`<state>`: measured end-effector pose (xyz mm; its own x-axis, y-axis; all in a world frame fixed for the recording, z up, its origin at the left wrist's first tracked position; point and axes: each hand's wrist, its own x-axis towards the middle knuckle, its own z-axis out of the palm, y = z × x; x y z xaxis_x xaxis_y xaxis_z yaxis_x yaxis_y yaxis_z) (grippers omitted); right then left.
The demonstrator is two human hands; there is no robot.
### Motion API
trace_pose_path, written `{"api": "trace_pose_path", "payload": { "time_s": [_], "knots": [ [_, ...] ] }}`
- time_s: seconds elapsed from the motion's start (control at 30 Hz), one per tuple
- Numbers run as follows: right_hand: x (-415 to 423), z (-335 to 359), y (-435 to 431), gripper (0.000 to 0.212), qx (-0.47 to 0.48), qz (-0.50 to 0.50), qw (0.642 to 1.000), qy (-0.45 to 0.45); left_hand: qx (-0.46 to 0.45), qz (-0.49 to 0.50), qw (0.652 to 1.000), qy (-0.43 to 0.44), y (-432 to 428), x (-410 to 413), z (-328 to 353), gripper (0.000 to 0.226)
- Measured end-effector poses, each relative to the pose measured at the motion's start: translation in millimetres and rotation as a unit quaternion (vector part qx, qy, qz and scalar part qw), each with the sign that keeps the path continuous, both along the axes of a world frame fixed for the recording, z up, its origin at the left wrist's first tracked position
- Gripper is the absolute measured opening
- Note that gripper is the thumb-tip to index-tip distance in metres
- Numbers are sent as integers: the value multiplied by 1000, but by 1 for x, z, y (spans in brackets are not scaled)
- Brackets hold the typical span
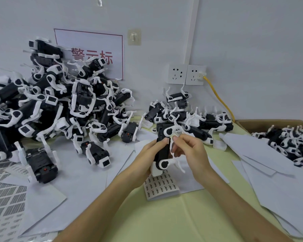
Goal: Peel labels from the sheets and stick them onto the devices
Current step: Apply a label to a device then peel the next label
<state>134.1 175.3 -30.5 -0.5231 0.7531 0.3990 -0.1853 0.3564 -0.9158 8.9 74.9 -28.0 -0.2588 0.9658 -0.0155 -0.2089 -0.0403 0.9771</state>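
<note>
My left hand [147, 159] grips a black-and-white device [162, 154] upright above the table, its white rounded end pointing down. My right hand [189, 151] is at the device's upper right side, thumb and forefinger pinched together at its edge; whether a label sits between them is too small to tell. Under the device lies a label sheet [162, 186] printed with rows of small dark labels, on top of a thin stack. More label sheets [5, 194] lie at the left edge of the table.
A tall pile of devices [47, 102] fills the left back against the wall, a smaller pile [191, 117] sits behind my hands. A cardboard box [269, 124] with devices stands at the right. Loose white backing sheets [262, 163] cover the right side. A yellow cable [219, 98] hangs from wall sockets.
</note>
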Motion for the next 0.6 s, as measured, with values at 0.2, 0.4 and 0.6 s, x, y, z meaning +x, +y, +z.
{"api": "trace_pose_path", "payload": {
  "time_s": [0.2,0.4,0.6],
  "knots": [
    [0,-2,-6,35,32,27,999,18,10,12,1000,-14,0,0,2,40],
    [1,-1,-4,36,34,31,998,36,-29,-6,999,-45,0,1,2,37],
    [0,-1,-5,34,43,33,998,31,-29,-42,997,-56,-3,4,5,38]
  ]
}}
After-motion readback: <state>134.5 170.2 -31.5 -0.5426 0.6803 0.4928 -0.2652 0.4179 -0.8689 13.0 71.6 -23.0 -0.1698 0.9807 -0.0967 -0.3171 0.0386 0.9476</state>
